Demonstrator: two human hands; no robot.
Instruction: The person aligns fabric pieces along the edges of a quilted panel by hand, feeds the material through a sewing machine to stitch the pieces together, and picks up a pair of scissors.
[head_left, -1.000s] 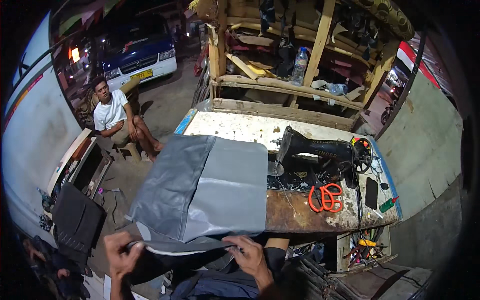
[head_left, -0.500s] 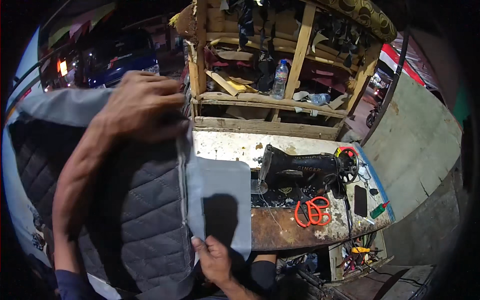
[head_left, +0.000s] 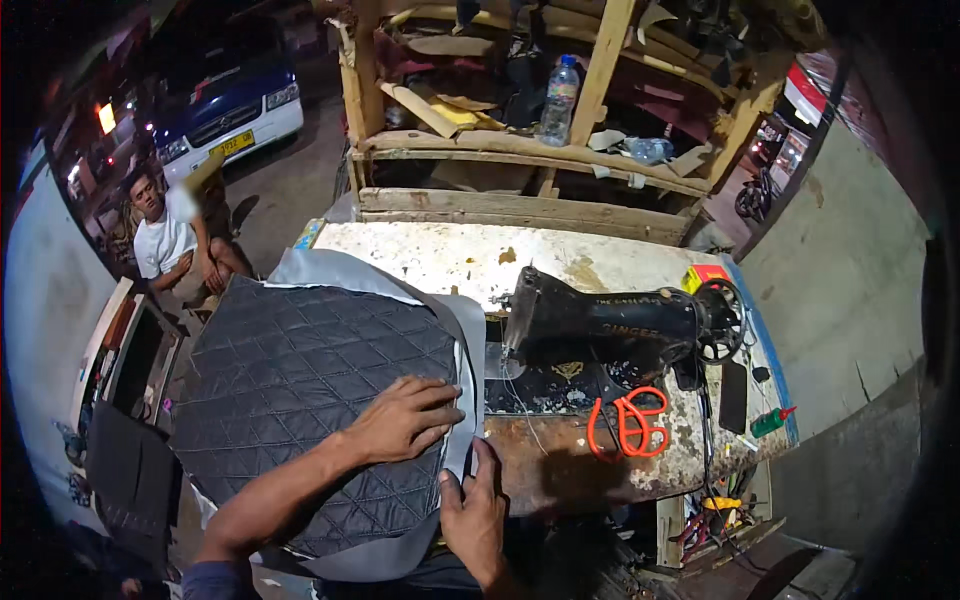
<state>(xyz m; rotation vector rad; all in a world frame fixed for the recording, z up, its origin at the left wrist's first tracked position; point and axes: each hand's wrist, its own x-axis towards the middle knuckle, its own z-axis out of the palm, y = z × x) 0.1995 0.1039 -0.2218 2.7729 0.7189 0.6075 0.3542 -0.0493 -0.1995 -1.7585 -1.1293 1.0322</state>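
A black diamond-quilted fabric cover (head_left: 310,360) with a grey border strip (head_left: 470,350) lies spread over the left part of the table, its lower side reaching my lap. My left hand (head_left: 408,420) rests flat on the quilting beside the seam, fingers stretched toward the strip. At the near right corner my right hand (head_left: 474,520) grips the grey edge, thumb on top; its other fingers are partly hidden. Just right of the cloth stands a black sewing machine (head_left: 610,325), its needle end close to the strip. Orange-handled scissors (head_left: 628,425) lie in front of the machine.
Wooden shelves (head_left: 520,145) with scraps and a water bottle (head_left: 559,100) stand behind the worn table (head_left: 400,245). At the right lie a dark phone (head_left: 733,398) and a green tube (head_left: 770,422), above an open tool drawer (head_left: 715,520). A person (head_left: 175,235) sits at left, near a parked vehicle (head_left: 225,100).
The raised cover has come down flat onto the table. My left hand has moved down and right from its top edge onto the quilting; my right hand has shifted slightly right along the border.
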